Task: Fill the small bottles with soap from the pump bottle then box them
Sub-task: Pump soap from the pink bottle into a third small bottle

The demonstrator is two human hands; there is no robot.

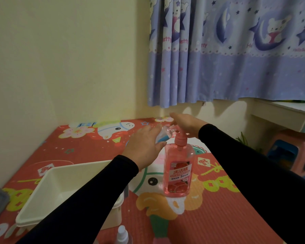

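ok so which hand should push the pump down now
Right. The right hand already rests on top of the pump head of the pink pump bottle, so it can likely just press. The left hand is busy holding the small bottle tilted at the spout.

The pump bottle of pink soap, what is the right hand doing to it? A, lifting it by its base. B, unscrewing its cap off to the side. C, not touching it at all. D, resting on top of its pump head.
D: the right hand lies flat over the pump head of the pump bottle, which stands upright on the mat, while the left hand holds a small bottle at the spout.
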